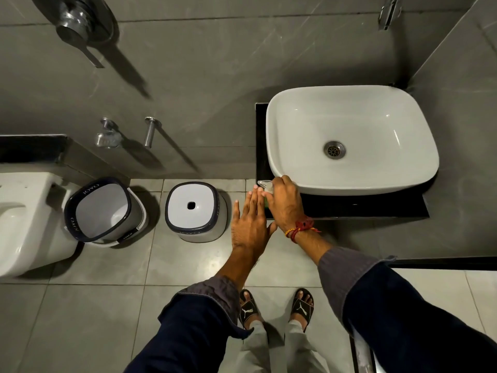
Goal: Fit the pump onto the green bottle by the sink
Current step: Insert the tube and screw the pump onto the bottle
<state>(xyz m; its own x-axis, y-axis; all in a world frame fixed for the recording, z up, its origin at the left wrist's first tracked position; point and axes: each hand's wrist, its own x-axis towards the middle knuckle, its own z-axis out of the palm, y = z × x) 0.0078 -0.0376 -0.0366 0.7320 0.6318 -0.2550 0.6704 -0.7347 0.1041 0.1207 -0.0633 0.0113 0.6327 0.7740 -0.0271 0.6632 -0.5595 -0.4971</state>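
Little of the green bottle (265, 202) could be seen: only a thin green sliver showed between the two hands, at the front left corner of the black bench (349, 207), just beside the sink (349, 141). At the far left a white toilet (18, 219) was cut off by the frame edge. On the grey tiled floor (107, 305) stood an empty bucket (103, 211) with a dark rim, and to its right a stool (195, 211) of the same make, a small hole in its top. The left hand (248, 223) was flat and open, fingers stretched beside the bottle, gripping nothing visible. The right hand (285, 201) was curled down over the clear pump (265, 184), whose spout poked out leftward past the fingertips; whether the pump sat seated on the bottle could not be told. The white sink was empty, its drain bare.
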